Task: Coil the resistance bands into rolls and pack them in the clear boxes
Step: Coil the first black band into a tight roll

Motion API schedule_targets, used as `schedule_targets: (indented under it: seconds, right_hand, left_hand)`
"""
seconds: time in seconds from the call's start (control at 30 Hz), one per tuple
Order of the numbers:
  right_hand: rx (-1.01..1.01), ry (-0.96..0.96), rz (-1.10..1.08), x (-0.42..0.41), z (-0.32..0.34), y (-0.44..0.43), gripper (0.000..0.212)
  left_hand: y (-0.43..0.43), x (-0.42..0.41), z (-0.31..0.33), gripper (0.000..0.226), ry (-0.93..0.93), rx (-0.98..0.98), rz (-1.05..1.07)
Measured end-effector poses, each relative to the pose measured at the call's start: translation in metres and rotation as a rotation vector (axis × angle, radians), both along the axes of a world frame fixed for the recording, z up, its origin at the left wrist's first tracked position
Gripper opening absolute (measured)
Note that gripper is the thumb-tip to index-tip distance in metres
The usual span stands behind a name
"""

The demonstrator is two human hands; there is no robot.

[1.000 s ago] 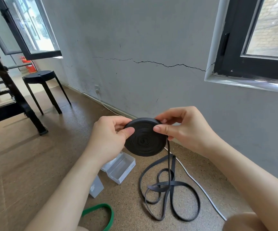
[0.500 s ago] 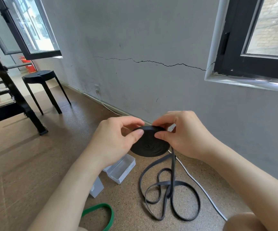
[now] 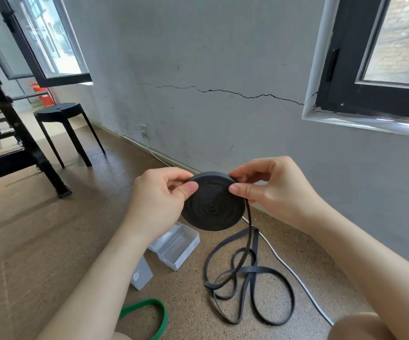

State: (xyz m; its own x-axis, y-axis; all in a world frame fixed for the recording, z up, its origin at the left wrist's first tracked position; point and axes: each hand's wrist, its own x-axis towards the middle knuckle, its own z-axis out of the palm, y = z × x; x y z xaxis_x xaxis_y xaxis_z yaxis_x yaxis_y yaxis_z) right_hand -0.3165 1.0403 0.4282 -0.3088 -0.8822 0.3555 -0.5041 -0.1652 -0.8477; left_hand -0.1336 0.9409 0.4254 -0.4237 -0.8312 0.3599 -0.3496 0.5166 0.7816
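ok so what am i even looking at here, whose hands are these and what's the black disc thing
There is no machine here: a person wears a camera on their head, so this one picture looks down at their own bare hands. The left hand and right hand each pinch the rim of the black disc, a resistance band wound into a roll. Its unwound tail hangs down to loops on the floor. Also on the floor: an open clear box, a green band and a white cable near the wall. A black stool stands further back.
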Motion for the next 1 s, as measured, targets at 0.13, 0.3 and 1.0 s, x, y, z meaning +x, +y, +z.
schedule_targets:
  seconds: [0.13,0.3,1.0]
  right_hand:
    - [0.022,0.156,-0.059,-0.003,0.000,0.000,0.015]
    - [0.039,0.474,-0.011,0.005,0.002,0.003,0.012]
    - [0.085,0.322,-0.044,-0.004,0.001,0.003,0.016]
  left_hand:
    - [0.003,-0.001,0.000,0.016,0.008,0.182,-0.124]
    - [0.008,-0.005,-0.003,0.016,-0.211,0.158,-0.358]
    - [0.005,-0.004,-0.002,0.019,-0.152,0.027,-0.183]
